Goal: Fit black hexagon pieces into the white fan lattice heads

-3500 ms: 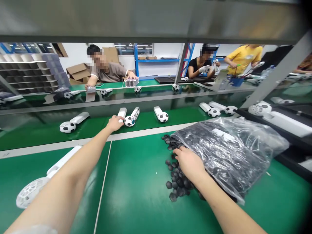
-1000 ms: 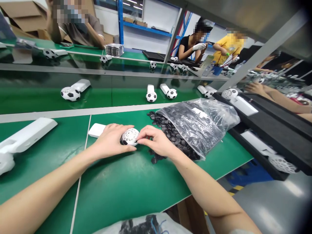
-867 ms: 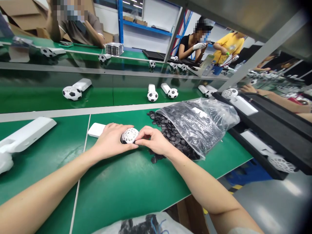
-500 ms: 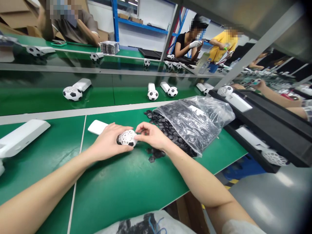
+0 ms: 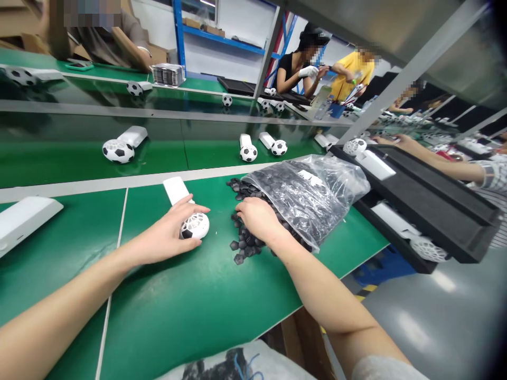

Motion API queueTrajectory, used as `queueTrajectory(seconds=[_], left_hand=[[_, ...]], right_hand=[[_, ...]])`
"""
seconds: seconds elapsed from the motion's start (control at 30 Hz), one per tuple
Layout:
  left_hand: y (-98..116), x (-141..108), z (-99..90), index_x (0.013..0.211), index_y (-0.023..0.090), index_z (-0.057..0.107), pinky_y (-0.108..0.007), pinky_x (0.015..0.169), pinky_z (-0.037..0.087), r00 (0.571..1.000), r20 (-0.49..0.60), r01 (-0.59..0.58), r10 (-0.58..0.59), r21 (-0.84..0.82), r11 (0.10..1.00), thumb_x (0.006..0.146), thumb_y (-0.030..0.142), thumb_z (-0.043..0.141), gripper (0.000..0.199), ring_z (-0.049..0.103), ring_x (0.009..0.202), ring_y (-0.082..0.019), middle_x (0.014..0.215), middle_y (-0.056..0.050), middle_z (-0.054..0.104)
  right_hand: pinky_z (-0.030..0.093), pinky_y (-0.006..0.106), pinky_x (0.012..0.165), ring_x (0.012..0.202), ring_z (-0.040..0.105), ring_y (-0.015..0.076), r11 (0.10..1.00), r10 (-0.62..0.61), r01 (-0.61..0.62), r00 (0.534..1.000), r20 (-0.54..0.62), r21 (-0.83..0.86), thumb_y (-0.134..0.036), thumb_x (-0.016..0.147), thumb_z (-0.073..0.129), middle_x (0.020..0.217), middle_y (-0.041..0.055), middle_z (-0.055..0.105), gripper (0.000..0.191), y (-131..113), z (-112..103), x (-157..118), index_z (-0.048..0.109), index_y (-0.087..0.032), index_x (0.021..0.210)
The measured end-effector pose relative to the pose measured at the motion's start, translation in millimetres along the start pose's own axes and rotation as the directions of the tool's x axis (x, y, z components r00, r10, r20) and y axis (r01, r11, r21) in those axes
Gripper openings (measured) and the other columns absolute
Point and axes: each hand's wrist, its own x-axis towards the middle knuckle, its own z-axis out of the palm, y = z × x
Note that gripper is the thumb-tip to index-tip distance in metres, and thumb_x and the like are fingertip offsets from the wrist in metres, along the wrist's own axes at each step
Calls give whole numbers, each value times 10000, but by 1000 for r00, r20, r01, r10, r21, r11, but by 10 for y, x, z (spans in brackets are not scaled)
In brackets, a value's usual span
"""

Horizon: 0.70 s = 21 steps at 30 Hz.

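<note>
My left hand [image 5: 174, 232] curls round a white soccer-ball-shaped head [image 5: 197, 226], thumb on the near side and fingers over the far side. The ball is part lattice, with a black patch at its lower left. Its white flat handle [image 5: 177, 191] points away toward the belt. To the right, my right hand [image 5: 257, 217] bends down over a pile of small black pentagon pieces [image 5: 247, 246], its fingers drawn together at the pile's left side. Whatever lies between those fingertips is hidden. The pieces spill out of a clear plastic bag [image 5: 317, 184].
Beyond the green table runs a belt [image 5: 166, 150] carrying several soccer-ball devices. Black trays [image 5: 439, 206] with white lattice-headed parts stand at the right, near a co-worker's arm [image 5: 439, 155]. A white handle part [image 5: 29, 221] lies at far left. Other people sit across.
My right hand has left the ball and moved right to the black pieces. My left hand still holds the ball, which has turned, its handle now pointing more directly away from me.
</note>
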Motion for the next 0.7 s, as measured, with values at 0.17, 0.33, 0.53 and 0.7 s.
queueTrajectory(seconds=[0.17, 0.33, 0.53, 0.7], left_hand=[[66, -32, -43, 1242, 250, 393, -454, 1069, 217, 991, 102, -77, 85, -74, 994, 711, 257, 537, 550, 95, 1359, -284, 1451, -63, 258], [104, -37, -62, 1215, 232, 405, -455, 1078, 196, 990, 118, -60, 73, -113, 992, 680, 181, 516, 549, 56, 1365, -271, 1443, -67, 265], [119, -21, -17, 1191, 215, 430, -459, 1078, 195, 996, 68, -49, 58, -129, 990, 685, 293, 593, 538, 73, 1364, -276, 1408, -85, 329], [143, -20, 41, 1110, 232, 475, -464, 1074, 199, 999, -5, -45, 45, -162, 986, 768, 407, 534, 389, 104, 1361, -267, 1337, -62, 429]], right_hand=[[434, 288, 767, 865, 579, 197, 995, 51, -44, 995, -81, 85, -88, 862, 414, 916, 112, 614, 249, 58, 75, 43, 636, -125, 969], [452, 224, 777, 812, 590, 116, 773, -30, 196, 961, -274, 603, -121, 811, 558, 889, 28, 644, 163, -28, -18, -51, 629, -165, 950], [461, 243, 758, 806, 585, 120, 576, -364, 504, 863, -350, 643, -126, 813, 564, 810, 5, 649, 103, -281, -94, -133, 641, -195, 805], [461, 257, 754, 775, 564, 117, 543, -297, 489, 872, -388, 683, -146, 790, 599, 787, 0, 594, 58, -332, 15, -79, 618, -196, 813]])
